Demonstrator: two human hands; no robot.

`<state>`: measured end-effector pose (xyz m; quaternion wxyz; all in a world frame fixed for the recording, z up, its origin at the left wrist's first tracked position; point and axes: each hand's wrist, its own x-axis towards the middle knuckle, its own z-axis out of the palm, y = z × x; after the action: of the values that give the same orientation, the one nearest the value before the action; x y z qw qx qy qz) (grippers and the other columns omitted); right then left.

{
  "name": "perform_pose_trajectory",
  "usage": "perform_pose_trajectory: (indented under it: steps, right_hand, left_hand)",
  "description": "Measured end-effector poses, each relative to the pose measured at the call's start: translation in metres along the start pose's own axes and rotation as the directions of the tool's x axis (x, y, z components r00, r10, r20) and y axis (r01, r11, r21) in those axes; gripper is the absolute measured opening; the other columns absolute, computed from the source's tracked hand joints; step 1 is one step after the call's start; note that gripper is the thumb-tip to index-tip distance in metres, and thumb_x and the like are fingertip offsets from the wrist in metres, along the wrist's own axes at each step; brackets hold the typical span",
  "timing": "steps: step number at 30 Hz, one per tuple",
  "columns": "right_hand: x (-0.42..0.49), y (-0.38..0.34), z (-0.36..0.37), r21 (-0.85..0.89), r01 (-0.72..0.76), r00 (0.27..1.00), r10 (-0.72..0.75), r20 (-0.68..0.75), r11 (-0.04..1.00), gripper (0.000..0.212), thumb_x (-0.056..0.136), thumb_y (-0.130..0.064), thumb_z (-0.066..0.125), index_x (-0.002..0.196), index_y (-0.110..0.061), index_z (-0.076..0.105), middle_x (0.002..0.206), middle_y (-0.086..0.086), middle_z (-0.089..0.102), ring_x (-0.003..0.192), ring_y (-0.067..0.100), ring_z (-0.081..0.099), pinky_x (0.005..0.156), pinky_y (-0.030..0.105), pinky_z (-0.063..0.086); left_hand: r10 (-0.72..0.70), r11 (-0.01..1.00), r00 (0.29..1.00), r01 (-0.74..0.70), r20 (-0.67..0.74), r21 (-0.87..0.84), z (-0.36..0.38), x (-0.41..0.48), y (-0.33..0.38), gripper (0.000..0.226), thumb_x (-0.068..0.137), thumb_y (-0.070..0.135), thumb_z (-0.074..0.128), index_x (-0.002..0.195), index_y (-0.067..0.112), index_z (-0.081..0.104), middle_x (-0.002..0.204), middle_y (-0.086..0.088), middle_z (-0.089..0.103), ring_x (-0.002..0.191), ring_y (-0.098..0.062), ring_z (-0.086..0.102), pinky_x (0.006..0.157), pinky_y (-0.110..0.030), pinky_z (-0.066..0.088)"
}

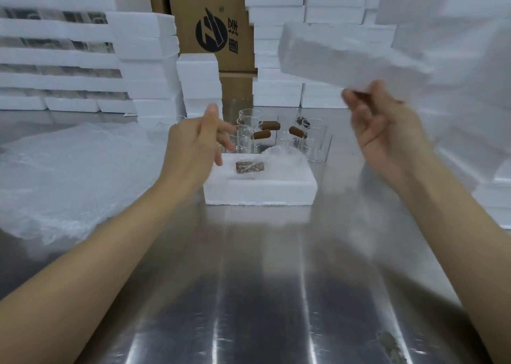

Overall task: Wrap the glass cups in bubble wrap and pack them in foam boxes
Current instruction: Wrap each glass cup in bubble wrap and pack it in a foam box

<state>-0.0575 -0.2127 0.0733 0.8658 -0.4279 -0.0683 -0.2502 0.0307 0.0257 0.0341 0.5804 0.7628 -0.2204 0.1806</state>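
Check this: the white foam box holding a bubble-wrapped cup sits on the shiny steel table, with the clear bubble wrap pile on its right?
Wrong side. The head view shows the clear bubble wrap pile on the left of the white foam box; the rest stands.

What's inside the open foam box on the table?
A bubble-wrapped bundle lies in the foam box; a brown handle shows through the wrap. The glass itself is covered by the wrap.
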Motion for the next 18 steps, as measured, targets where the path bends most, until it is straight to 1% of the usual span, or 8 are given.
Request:
perform_pose_trajectory:
  steps: [2,4,6,9,11,14,16,18]
  right_hand:
    - [-0.005,0.019,0.003,-0.157,-0.067,0.992,0.083,0.097,0.985,0.016,0.092,-0.01,0.054,0.087,-0.006,0.069,0.087,0.006,0.074,0.085,0.015,0.071,0.063,0.013,0.052]
    - [-0.012,0.034,0.005,-0.337,-0.102,0.96,0.182,0.214,0.936,0.02,0.085,-0.01,0.059,0.104,-0.005,0.063,0.097,0.005,0.074,0.09,0.017,0.071,0.068,0.015,0.053]
    - [-0.014,0.039,0.004,-0.418,-0.143,0.926,0.27,0.264,0.897,0.031,0.079,-0.011,0.062,0.11,-0.006,0.061,0.103,0.006,0.073,0.094,0.02,0.071,0.072,0.018,0.054]
    - [-0.008,0.032,-0.001,-0.265,-0.194,0.936,0.259,0.239,0.945,0.028,0.083,-0.01,0.062,0.11,-0.011,0.053,0.118,0.013,0.063,0.1,0.026,0.066,0.09,0.029,0.052]
    - [-0.002,0.029,-0.006,-0.142,-0.231,0.943,0.258,0.209,0.962,0.032,0.087,-0.02,0.059,0.116,-0.023,0.045,0.131,0.013,0.056,0.104,0.024,0.062,0.092,0.03,0.049]
    - [-0.001,0.04,-0.016,-0.402,-0.173,0.926,0.288,0.245,0.899,0.057,0.088,-0.029,0.059,0.139,-0.024,0.034,0.131,0.0,0.06,0.113,0.012,0.062,0.092,0.022,0.048]
    - [-0.001,0.048,-0.023,-0.486,-0.109,0.917,0.276,0.288,0.867,0.051,0.088,-0.02,0.058,0.137,-0.018,0.043,0.133,0.002,0.059,0.121,0.015,0.057,0.1,0.026,0.045]
    - [0.001,0.05,-0.027,-0.504,-0.088,0.921,0.262,0.287,0.859,0.045,0.087,-0.015,0.056,0.131,-0.018,0.05,0.13,-0.001,0.061,0.121,0.017,0.057,0.098,0.027,0.045]
  left_hand:
    - [-0.215,0.935,0.962,0.253,0.171,-0.248,-0.002,0.004,0.01,0.053,0.097,0.061,0.025,0.103,0.026,0.065,0.079,-0.001,0.075,0.05,-0.013,0.061,0.04,-0.021,0.032]
    - [-0.314,0.805,0.876,0.45,0.366,-0.387,-0.005,0.004,0.016,0.049,0.091,0.068,0.033,0.107,0.031,0.061,0.095,0.0,0.074,0.056,-0.017,0.063,0.035,-0.016,0.027]
    - [-0.331,0.748,0.838,0.513,0.434,-0.421,-0.009,0.002,0.016,0.033,0.091,0.058,0.05,0.103,0.029,0.062,0.087,0.003,0.072,0.054,-0.015,0.059,0.033,-0.016,0.028]
    - [-0.384,0.773,0.847,0.512,0.367,-0.375,-0.017,0.006,0.013,0.02,0.09,0.041,0.057,0.096,0.022,0.059,0.068,0.004,0.061,0.047,-0.012,0.048,0.033,-0.016,0.026]
    - [-0.441,0.775,0.831,0.543,0.338,-0.324,-0.023,0.009,0.011,0.025,0.087,0.04,0.059,0.101,0.019,0.057,0.074,-0.001,0.051,0.047,-0.013,0.045,0.034,-0.017,0.027]
    - [-0.487,0.775,0.806,0.577,0.337,-0.257,-0.026,0.01,0.009,0.027,0.087,0.04,0.057,0.102,0.017,0.054,0.079,-0.004,0.046,0.048,-0.014,0.044,0.037,-0.018,0.031]
    - [-0.495,0.832,0.828,0.539,0.264,-0.132,-0.025,0.01,0.007,0.028,0.089,0.043,0.054,0.097,0.017,0.059,0.082,-0.004,0.053,0.058,-0.015,0.05,0.047,-0.019,0.04]
    - [-0.48,0.866,0.847,0.499,0.228,-0.031,-0.024,0.011,0.001,0.039,0.086,0.049,0.055,0.104,0.016,0.065,0.097,-0.003,0.065,0.079,-0.018,0.061,0.068,-0.022,0.053]
